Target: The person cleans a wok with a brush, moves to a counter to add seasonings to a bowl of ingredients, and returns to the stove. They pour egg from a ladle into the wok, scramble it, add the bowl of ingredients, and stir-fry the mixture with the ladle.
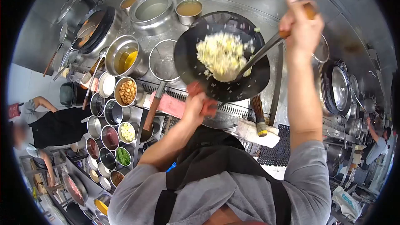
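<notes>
At wok (189, 62) near rim: left hand (199, 104) fingers clamp it there.
Ladle (260, 52): right hand (302, 25) grips end; shaft slants into rice (221, 52).

My black round iron wok (187, 62) holds pale yellow-white fried rice (223, 52). My silver steel ladle (262, 53) ends in orange-brown wood. A red folded cloth (194, 88) wraps the wok's handle; bright green chopped vegetables (123, 156) sit lower left.

The tilted black wok (188, 60) holds pale yellow rice (223, 52), a steel ladle (261, 53) dug into it.
</notes>
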The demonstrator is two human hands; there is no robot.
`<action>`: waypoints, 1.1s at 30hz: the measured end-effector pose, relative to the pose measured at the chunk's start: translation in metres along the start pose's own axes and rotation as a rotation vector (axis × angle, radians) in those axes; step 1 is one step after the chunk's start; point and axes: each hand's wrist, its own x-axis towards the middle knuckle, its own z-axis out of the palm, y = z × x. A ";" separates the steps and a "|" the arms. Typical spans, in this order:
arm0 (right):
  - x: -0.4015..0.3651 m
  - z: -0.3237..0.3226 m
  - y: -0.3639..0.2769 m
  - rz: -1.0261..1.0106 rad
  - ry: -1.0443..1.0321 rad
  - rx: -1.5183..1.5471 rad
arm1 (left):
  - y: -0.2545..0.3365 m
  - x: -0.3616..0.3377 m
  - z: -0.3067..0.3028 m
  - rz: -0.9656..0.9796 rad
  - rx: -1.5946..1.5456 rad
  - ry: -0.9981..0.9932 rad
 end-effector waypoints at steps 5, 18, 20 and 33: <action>-0.005 0.020 0.063 -0.065 0.091 0.080 | -0.039 0.075 -0.023 0.137 0.017 -0.086; 0.010 0.027 0.069 -0.043 0.180 0.027 | -0.017 0.084 -0.024 0.071 0.109 -0.102; 0.012 0.012 0.032 -0.127 0.176 -0.090 | -0.040 0.035 -0.045 0.218 -0.014 -0.173; 0.016 0.006 0.034 -0.085 0.123 0.111 | -0.035 0.030 -0.043 0.224 0.118 -0.161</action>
